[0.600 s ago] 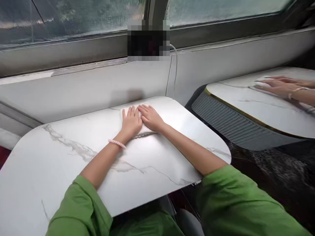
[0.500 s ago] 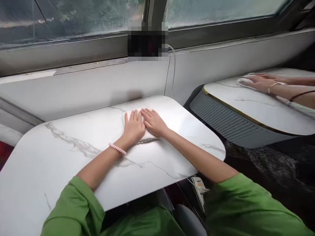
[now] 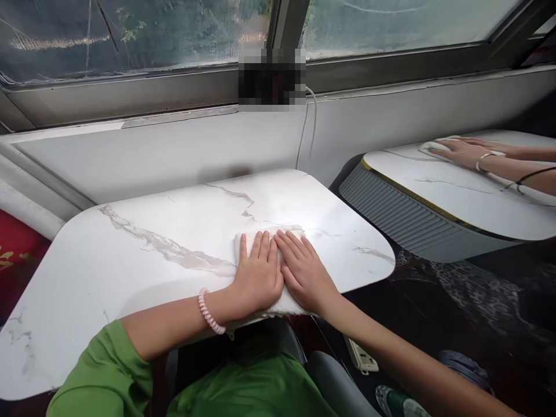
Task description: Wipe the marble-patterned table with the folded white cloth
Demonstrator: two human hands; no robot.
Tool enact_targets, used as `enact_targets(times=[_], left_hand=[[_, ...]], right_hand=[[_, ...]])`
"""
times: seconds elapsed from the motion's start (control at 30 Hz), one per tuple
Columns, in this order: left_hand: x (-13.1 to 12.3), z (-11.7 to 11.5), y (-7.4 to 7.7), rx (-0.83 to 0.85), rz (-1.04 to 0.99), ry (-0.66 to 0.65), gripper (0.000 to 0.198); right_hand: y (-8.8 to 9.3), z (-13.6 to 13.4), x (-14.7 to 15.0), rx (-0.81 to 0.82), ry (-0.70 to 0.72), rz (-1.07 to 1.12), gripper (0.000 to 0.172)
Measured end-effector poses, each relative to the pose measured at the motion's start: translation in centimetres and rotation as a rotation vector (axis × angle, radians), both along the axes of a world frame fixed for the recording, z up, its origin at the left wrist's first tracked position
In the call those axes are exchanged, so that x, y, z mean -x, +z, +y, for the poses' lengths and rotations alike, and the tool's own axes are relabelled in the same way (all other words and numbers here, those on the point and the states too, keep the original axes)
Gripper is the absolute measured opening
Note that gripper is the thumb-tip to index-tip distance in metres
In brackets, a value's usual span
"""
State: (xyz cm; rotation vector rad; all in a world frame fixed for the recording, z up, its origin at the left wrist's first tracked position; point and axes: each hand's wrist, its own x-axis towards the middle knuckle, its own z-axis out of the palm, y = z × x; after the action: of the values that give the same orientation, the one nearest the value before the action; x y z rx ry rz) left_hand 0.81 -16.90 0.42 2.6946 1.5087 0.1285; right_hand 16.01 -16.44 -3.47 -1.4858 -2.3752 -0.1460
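Note:
A folded white cloth lies at the near edge of a white table with grey marble veins, its lower end reaching the rim. My left hand rests flat on the cloth, palm down, fingers stretched out; a pink coiled band circles its wrist. Right beside it, my right hand also presses flat on the cloth with fingers extended. The two thumbs meet or nearly meet. Both hands cover most of the cloth's middle.
At the right, another person's hands lie on a white cloth on a second marble table with a ribbed base. Windows and a wall bound the far side. A white cable hangs there. A power strip lies below.
Both my hands and the cloth have come from the far middle of the table to its near edge. The other person's hands stay at about the same place.

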Motion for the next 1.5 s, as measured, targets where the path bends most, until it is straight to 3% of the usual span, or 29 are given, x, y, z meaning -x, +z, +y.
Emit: enact_targets(times=[0.13, 0.23, 0.43, 0.7, 0.8, 0.9, 1.07, 1.23, 1.37, 1.5], left_hand=[[0.1, 0.5, 0.1, 0.034, -0.008, 0.018, 0.06], [0.6, 2.1, 0.0, 0.034, -0.024, 0.058, 0.06], [3.9, 8.2, -0.5, 0.038, -0.068, 0.123, 0.058], [8.1, 16.4, -0.7, -0.013, -0.117, 0.285, 0.055], [8.9, 18.4, -0.8, -0.058, -0.135, 0.35, 0.052], [9.2, 19.3, -0.9, -0.085, -0.14, 0.384, 0.05], [9.1, 18.5, -0.9, -0.085, -0.123, 0.362, 0.051], [8.7, 15.7, -0.8, -0.084, -0.078, 0.358, 0.051], [8.0, 11.2, -0.9, -0.088, -0.04, 0.291, 0.052], [7.1, 4.8, -0.8, -0.096, -0.016, 0.141, 0.053]], right_hand=[[0.0, 1.0, 0.3, 0.014, 0.012, 0.014, 0.058], [0.3, 3.1, 1.3, 0.046, 0.005, 0.021, 0.058], [1.3, 8.8, 5.7, 0.131, -0.067, 0.002, 0.06], [1.1, 19.0, 10.4, 0.15, 0.031, 0.057, 0.058], [1.0, 22.0, 11.5, 0.138, 0.103, 0.11, 0.056], [0.9, 23.2, 11.8, 0.13, 0.128, 0.141, 0.055], [1.0, 22.4, 11.4, 0.142, 0.141, 0.142, 0.057], [1.3, 19.1, 10.9, 0.129, 0.102, 0.064, 0.057], [1.2, 13.7, 9.7, 0.099, 0.078, 0.017, 0.057], [0.8, 6.4, 7.5, 0.031, 0.097, -0.047, 0.057]])
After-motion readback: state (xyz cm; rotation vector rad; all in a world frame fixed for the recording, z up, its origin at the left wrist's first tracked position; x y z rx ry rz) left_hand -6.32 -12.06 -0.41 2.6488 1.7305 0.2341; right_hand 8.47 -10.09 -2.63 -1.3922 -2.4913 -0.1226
